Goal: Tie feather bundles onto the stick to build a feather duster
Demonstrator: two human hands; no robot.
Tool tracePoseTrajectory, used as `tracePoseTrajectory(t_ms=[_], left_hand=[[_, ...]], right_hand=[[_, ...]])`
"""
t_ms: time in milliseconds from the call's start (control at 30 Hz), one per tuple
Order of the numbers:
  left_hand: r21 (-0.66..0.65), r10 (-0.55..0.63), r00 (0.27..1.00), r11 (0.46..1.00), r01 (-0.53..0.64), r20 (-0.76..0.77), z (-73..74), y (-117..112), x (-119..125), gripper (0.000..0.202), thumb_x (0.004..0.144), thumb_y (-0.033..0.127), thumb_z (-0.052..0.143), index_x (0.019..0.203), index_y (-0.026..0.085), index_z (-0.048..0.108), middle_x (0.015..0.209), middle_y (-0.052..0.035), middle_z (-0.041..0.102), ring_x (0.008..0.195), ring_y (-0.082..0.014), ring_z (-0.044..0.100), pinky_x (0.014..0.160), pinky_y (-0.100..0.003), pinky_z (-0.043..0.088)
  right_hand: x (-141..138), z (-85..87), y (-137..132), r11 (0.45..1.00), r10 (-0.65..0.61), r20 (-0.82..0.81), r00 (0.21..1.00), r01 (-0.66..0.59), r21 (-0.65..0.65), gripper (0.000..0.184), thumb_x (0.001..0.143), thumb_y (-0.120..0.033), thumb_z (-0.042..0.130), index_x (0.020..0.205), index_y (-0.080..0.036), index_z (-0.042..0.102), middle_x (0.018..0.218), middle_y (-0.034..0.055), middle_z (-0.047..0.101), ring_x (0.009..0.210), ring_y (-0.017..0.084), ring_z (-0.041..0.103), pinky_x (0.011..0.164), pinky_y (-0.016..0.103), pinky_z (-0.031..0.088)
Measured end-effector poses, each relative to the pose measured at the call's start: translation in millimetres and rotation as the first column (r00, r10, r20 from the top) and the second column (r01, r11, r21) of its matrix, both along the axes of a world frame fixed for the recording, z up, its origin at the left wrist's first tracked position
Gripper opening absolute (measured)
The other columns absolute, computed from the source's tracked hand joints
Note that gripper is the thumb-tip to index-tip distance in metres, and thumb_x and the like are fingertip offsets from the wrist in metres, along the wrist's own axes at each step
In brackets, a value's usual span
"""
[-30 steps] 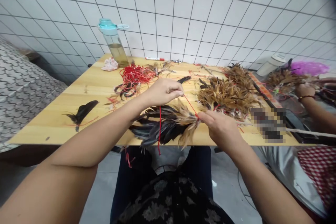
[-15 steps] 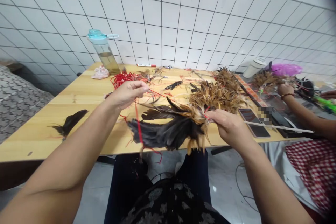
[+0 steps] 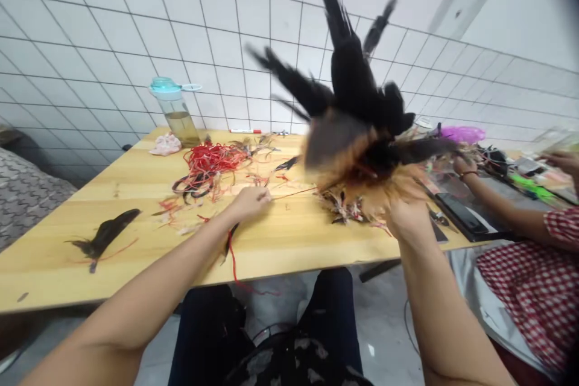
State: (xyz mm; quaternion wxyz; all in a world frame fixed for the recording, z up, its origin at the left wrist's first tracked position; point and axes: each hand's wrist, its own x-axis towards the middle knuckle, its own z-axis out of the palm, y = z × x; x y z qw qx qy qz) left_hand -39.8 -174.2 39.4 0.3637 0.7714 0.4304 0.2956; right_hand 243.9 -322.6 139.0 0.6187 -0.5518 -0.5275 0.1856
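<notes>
Right hand (image 3: 409, 217) closed around the base of a bundle of black and tan feathers (image 3: 357, 108), held upright above the near right part of the light wooden table (image 3: 289, 238). Black tips fan upward against the white tiled wall (image 3: 90, 42); tan down sits at the bottom, just above the fist. Bundle is motion-blurred — individual quills cannot be told apart.

Left hand (image 3: 248, 201) low over the table's middle, fingers pinched shut on a thin red string (image 3: 294, 193). String runs taut to the right from the pinch to the bundle's base. A loose length drops by the wrist over the table's front edge.

On the table:
- tangle of red cords (image 3: 208, 160) beyond the left hand
- clear water bottle with teal lid (image 3: 174, 110) at the far edge by the wall, crumpled pink cloth (image 3: 166, 143) just beside it
- single black feather (image 3: 106, 235) lying well apart at the left
- scatter of small tan feathers (image 3: 344, 208) under the raised bundle

Far right — another person's hand (image 3: 464, 164), band on the wrist, over the table's far right part. Red-and-white checked garment (image 3: 534, 289) below it. Dark flat phone (image 3: 459, 214) near the table's right edge.
</notes>
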Motion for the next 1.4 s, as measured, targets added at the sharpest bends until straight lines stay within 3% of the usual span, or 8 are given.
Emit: tracePoseTrajectory(t_ms=[167,467,633,867,1033,1133,1267,1400], left_hand=[[0.093,-0.163,0.972,0.979,0.18,-0.169,-0.1,-28,-2,0.028,0.083,0.039,0.048,0.069,0.017,0.06,0.07,-0.0022,0.063,0.069,-0.0167,0.055,0.066,-0.027,0.039],[0.212,-0.413,0.89,0.868,0.449,-0.193,15.0,-79,-12,0.029,0.093,0.031,0.043,0.078,0.019,0.065,0.075,-0.0031,0.067,0.071,-0.0141,0.062,0.069,-0.024,0.046],[0.298,-0.278,0.928,0.89,0.346,-0.248,23.8,-36,-11,0.03,0.089,0.038,0.052,0.104,0.02,0.07,0.113,-0.0108,0.069,0.109,-0.0234,0.062,0.099,-0.037,0.047],[0.161,-0.193,0.936,0.975,0.15,0.294,35.9,14,47,0.051,0.089,0.043,0.053,0.133,0.017,0.051,0.142,-0.0156,0.052,0.131,-0.0264,0.049,0.111,-0.045,0.038],[-0.031,-0.26,0.718,0.931,0.365,0.646,7.8,30,93,0.051,0.083,0.036,0.064,0.129,0.017,0.05,0.123,-0.0156,0.062,0.111,-0.0229,0.061,0.096,-0.037,0.048],[-0.117,-0.158,0.809,0.956,0.269,0.567,3.9,33,87,0.03,0.091,0.039,0.05,0.106,0.015,0.06,0.084,-0.0055,0.065,0.074,-0.0156,0.061,0.074,-0.031,0.051],[0.22,-0.055,0.933,0.975,-0.027,0.356,10.7,42,61,0.031,0.093,0.035,0.042,0.079,0.017,0.063,0.084,-0.0071,0.062,0.086,-0.02,0.057,0.086,-0.038,0.045],[0.374,-0.21,0.897,0.926,0.054,0.39,4.9,57,54,0.029,0.092,0.035,0.046,0.074,0.018,0.062,0.109,-0.011,0.063,0.111,-0.0233,0.053,0.101,-0.039,0.038]], right_hand=[[24,3.0,19,0.997,-0.072,-0.389,0.919,0.067,-0.026,0.039,0.065,-0.04,0.077,0.064,-0.02,0.043,0.054,-0.0055,0.047,0.042,0.003,0.032,0.035,0.013,0.022],[42,-24.5,52,0.976,-0.197,-0.526,0.827,0.117,-0.182,0.033,0.078,-0.031,0.068,0.066,-0.02,0.039,0.05,-0.0095,0.044,0.033,0.0,0.026,0.031,0.011,0.016],[21,-39.2,79,0.964,-0.212,-0.527,0.823,0.086,-0.253,0.032,0.077,-0.029,0.068,0.064,-0.02,0.04,0.048,-0.0091,0.043,0.033,0.001,0.026,0.03,0.012,0.016],[-37,-30.9,121,0.941,-0.006,-0.506,0.862,-0.167,-0.295,0.03,0.077,-0.03,0.069,0.064,-0.019,0.044,0.047,-0.0083,0.044,0.033,0.001,0.024,0.031,0.013,0.015],[-67,-23.3,146,0.886,0.128,-0.497,0.858,-0.325,-0.332,0.028,0.076,-0.026,0.068,0.064,-0.019,0.044,0.047,-0.008,0.045,0.034,0.001,0.024,0.032,0.013,0.017],[-72,-25.6,160,0.851,0.136,-0.501,0.855,-0.359,-0.383,0.025,0.075,-0.023,0.067,0.065,-0.019,0.044,0.048,-0.0079,0.046,0.034,0.001,0.026,0.033,0.013,0.017],[-77,-40.7,182,0.809,0.076,-0.521,0.85,-0.359,-0.466,0.022,0.072,-0.015,0.063,0.065,-0.019,0.042,0.047,-0.0085,0.046,0.033,0.001,0.025,0.033,0.013,0.014],[-88,-61.9,208,0.721,0.095,-0.563,0.821,-0.447,-0.529,0.025,0.069,-0.009,0.062,0.062,-0.019,0.041,0.04,-0.0104,0.037,0.032,0.001,0.021,0.033,0.013,0.013]])
